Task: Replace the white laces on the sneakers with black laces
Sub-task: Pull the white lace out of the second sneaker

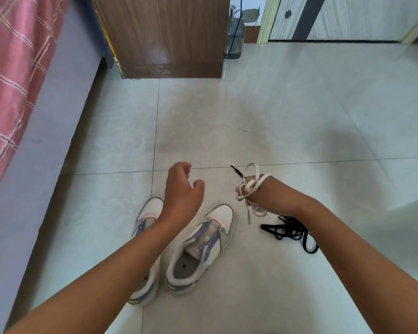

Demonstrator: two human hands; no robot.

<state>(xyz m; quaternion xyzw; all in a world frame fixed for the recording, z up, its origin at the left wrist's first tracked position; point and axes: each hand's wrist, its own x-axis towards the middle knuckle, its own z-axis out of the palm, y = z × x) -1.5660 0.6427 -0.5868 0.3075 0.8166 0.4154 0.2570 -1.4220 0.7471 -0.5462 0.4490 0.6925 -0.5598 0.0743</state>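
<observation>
White laces (251,186) are seen bunched and looped around the right hand (263,194), whose grip is closed on them; loose ends hang down from the fist toward the floor. A black lace tip (237,171) is seen just beyond that hand, though whether it is held cannot be told. The two sneakers are set side by side on the tiled floor (287,112), toes pointing away from the person: the left sneaker (150,208) is partly hidden under the left forearm, and the right sneaker (203,244) is shown with its eyelets empty and its tongue exposed. Both are white with lilac and pink panels. The left hand (182,189) is held in the air above the sneakers with fingers loosely curled and nothing in its grip. A tangled heap of black laces (290,231) is laid on the floor just right of the right sneaker, partly covered by the right forearm. Further out, a wooden cabinet (162,37) is stood on the floor straight ahead, a bed with a pink checked cover (15,68) is seen along the left edge, and a water jug (235,37) is placed beside the cabinet, near a door (348,18).
</observation>
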